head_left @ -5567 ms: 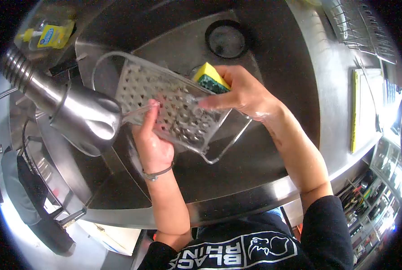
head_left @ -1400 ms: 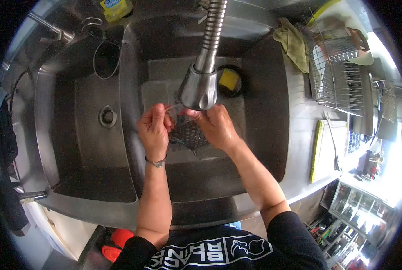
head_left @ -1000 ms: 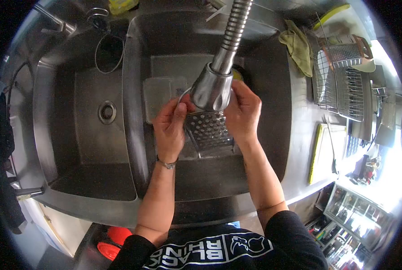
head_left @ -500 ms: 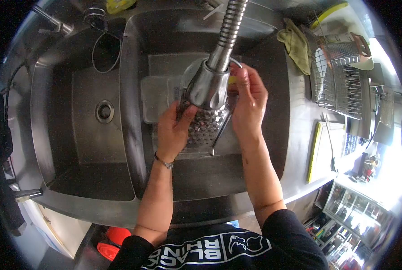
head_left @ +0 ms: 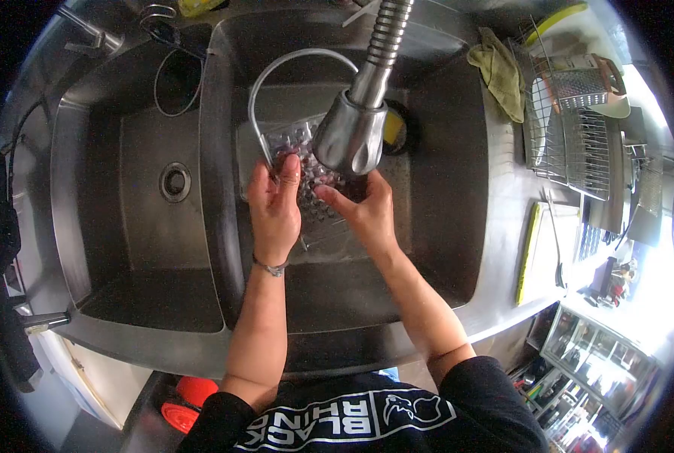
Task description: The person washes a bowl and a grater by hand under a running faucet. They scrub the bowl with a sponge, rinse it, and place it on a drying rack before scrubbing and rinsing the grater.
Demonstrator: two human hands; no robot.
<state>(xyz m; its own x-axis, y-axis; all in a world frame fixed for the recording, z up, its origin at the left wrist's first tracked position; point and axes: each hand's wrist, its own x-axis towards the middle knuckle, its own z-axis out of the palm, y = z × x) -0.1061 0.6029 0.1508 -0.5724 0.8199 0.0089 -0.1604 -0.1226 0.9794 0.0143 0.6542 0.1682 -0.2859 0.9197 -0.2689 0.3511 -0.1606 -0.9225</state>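
Observation:
A metal box grater (head_left: pixel 326 208) with a looped handle is held low in the right-hand sink basin. My left hand (head_left: pixel 275 208) closes on its left side, by the end of the handle loop. On the opposite side my right hand (head_left: pixel 369 219) grips it, thumb on the toothed face and the other fingers partly hidden. Above the grater hangs the metal spray head (head_left: pixel 350 140), covering part of it. Past the spray head lies a yellow sponge (head_left: pixel 392 132) in a dark round spot on the basin floor.
To the left is a second basin with a drain (head_left: pixel 175 183) and a round strainer (head_left: pixel 178 84) at its back edge. A wire dish rack (head_left: pixel 571 143), a green cloth (head_left: pixel 497 75) and a cutting board (head_left: pixel 546 253) sit along the right counter.
The grater has turned, and its handle loop now points up and left. My right hand has come down from the handle area onto the grater's side. The yellow sponge is now out of my right hand.

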